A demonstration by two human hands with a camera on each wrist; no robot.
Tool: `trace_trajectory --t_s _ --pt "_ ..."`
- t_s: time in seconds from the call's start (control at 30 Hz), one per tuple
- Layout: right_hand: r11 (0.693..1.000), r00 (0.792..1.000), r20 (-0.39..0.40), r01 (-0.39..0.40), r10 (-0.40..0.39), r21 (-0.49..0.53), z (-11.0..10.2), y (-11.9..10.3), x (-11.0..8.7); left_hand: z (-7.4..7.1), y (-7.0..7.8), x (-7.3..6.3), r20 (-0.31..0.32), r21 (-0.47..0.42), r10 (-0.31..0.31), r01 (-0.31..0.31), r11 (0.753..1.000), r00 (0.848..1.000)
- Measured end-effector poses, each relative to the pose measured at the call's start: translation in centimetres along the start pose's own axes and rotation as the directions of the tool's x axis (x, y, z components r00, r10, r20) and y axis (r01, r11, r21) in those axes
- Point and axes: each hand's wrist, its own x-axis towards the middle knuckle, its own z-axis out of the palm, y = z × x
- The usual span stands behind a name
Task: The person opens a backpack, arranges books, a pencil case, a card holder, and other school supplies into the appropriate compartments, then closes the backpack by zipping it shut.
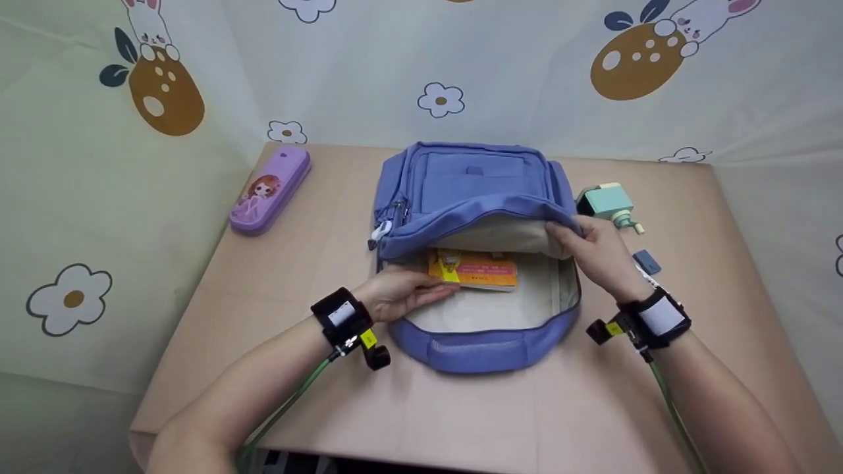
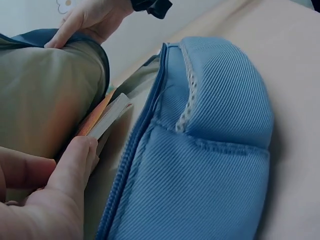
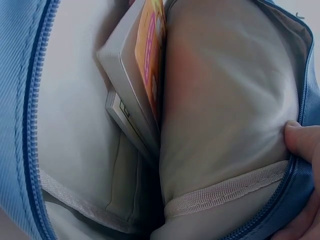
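Observation:
A blue backpack lies on the table with its main compartment unzipped. The right hand pinches the edge of the raised front flap, thumb on the pale lining side. Inside, a book with an orange and yellow cover stands partly tucked under the flap. The left hand reaches into the opening and grips this book at its left end, between thumb and fingers. A second, thinner book sits against it in the right wrist view. The lower part of both books is hidden in the bag.
To the left lies a purple pencil case with a doll picture. A teal pencil sharpener with a crank stands right of the backpack. Nearby is a small dark blue block. A patterned cloth hangs behind the table.

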Motion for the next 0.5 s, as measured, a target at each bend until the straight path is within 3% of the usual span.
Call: trace_trajectory --t_s 0.3,0.5 --pt "1.000 1.000 -0.009 0.002 -0.002 0.001 0.1 -0.1 0.0 -0.4 0.2 0.7 0.004 0.207 0.014 -0.015 0.978 1.000" --pt "1.000 1.000 -0.012 -0.008 0.008 -0.024 0.0 2.0 0.7 -0.4 0.1 1.4 -0.019 0.297 0.021 -0.014 0.955 1.000"
